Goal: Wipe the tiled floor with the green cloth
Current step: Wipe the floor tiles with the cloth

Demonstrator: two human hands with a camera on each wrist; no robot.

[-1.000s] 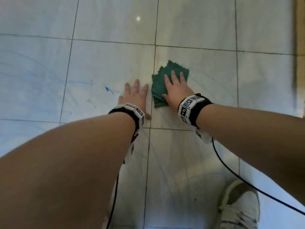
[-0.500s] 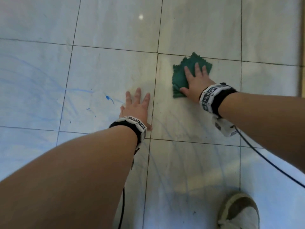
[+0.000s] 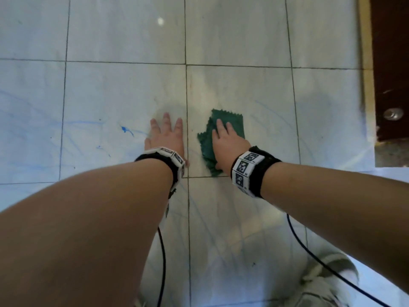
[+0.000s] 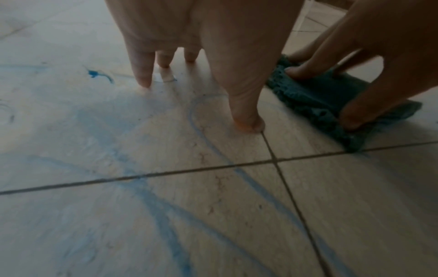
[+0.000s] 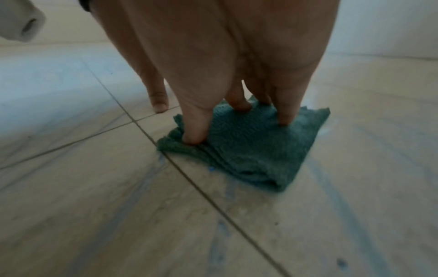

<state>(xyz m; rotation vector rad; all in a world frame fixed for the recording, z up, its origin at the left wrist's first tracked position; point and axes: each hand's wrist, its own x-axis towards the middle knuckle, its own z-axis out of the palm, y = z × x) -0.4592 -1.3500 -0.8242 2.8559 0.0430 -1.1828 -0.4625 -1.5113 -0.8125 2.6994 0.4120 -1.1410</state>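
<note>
Hands flat: right hand (image 3: 229,142) presses folded, fray-edged green cloth (image 3: 234,121); left hand (image 3: 166,138) spread on tiled floor (image 3: 124,89).

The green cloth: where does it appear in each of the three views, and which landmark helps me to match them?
Head: green cloth right of centre, under the right hand.
Left wrist: at the right edge, under that hand's fingers.
Right wrist: centre, pressed by the fingers.
Shared landmark: the grout crossing at the cloth's near corner; in the right wrist view only one grout line shows there.
</note>
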